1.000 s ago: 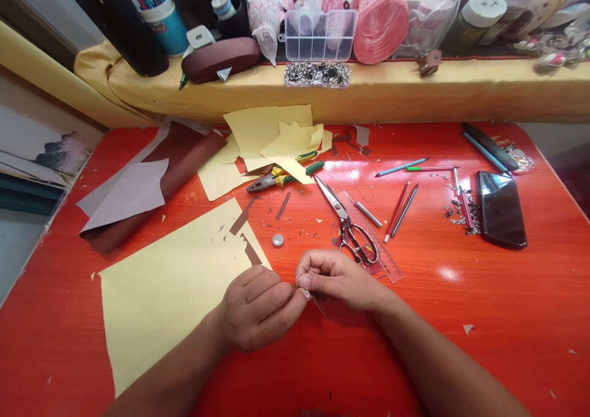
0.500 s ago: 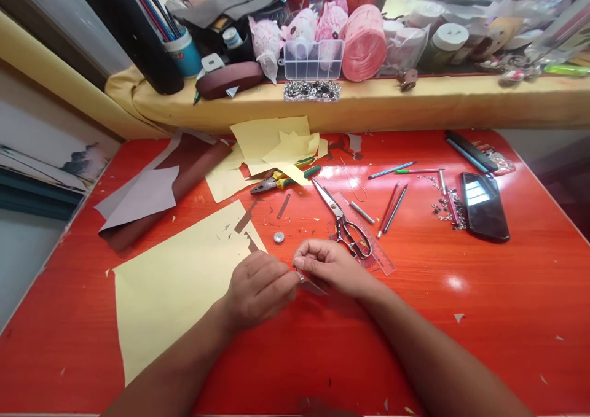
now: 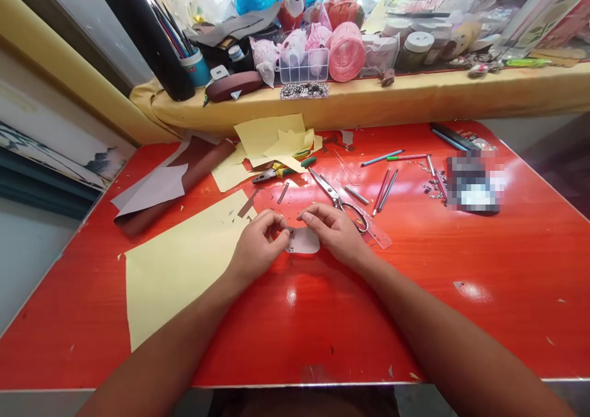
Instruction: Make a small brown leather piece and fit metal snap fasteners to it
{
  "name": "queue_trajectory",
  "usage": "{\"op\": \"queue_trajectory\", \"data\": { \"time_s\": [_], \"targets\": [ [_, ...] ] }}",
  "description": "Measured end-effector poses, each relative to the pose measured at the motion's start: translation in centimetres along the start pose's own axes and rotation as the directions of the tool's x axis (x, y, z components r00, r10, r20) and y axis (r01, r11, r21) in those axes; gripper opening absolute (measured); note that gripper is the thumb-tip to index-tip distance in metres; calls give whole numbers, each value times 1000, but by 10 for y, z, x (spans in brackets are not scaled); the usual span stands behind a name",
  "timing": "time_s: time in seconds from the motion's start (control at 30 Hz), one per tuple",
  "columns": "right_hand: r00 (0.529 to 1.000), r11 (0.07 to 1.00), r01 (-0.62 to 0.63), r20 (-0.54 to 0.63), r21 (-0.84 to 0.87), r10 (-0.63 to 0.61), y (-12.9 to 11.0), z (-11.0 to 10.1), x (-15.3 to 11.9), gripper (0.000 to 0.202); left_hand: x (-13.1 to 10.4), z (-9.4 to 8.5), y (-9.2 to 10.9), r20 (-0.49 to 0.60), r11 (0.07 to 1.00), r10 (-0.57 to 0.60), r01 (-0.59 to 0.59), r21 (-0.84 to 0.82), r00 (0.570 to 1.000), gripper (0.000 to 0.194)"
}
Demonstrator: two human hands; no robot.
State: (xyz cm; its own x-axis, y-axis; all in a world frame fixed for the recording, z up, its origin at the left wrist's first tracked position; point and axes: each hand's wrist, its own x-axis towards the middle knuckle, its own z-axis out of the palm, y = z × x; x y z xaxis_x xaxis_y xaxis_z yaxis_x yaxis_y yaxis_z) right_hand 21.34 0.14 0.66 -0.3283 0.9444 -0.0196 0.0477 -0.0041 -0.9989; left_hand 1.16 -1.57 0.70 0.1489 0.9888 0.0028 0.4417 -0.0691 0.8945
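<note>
My left hand (image 3: pixel 260 240) pinches the left end of a small, rounded piece of leather-like material (image 3: pixel 305 242), pale grey side up. Small dark spots, perhaps holes or fittings, show near that end. Just right of it, my right hand (image 3: pixel 335 231) has thumb and forefinger pressed together above the piece's upper edge; anything tiny between them cannot be made out. Beyond the right hand, scissors (image 3: pixel 338 201) lie partly over a clear red-tinted ruler (image 3: pixel 380 236). Pliers (image 3: pixel 276 172) with yellow-green handles rest farther back.
A large yellow sheet (image 3: pixel 184 263) covers the left side, with a brown material roll (image 3: pixel 203 165) behind it. Pens (image 3: pixel 382 158), a metal rod (image 3: pixel 356 194) and small metal fittings (image 3: pixel 431 188) lie to the right. A crowded ledge (image 3: pixel 369 97) runs along the back.
My hands have drawn slightly apart and moved away from me. The small piece now lies flatter, showing its pale face. The view has shifted, and the round metal disc is no longer visible.
</note>
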Motion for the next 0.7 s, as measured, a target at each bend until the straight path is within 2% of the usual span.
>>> {"op": "queue_trajectory", "data": {
  "time_s": [0.1,0.2,0.3,0.43,0.7],
  "targets": [
    [996,958,85,60,-275,-71,1,2,-4,30,-1,-1,2,-34,997,41,-39,71,999,6],
    [990,898,139,82,-417,-115,3,8,-7,25,-1,-2,4,-46,988,103,-97,119,994,7],
    [988,885,154,64,-438,-141,3,10,-9,20,-1,-2,4,-23,994,90,-88,70,996,9],
    [995,895,99,55,-436,-84,5,6,-6,17,1,0,1,36,999,34,-35,20,999,11],
    [996,889,90,47,-449,-78,8,4,-3,11,4,2,-7,100,990,-56,68,-123,993,18]
  ]
}}
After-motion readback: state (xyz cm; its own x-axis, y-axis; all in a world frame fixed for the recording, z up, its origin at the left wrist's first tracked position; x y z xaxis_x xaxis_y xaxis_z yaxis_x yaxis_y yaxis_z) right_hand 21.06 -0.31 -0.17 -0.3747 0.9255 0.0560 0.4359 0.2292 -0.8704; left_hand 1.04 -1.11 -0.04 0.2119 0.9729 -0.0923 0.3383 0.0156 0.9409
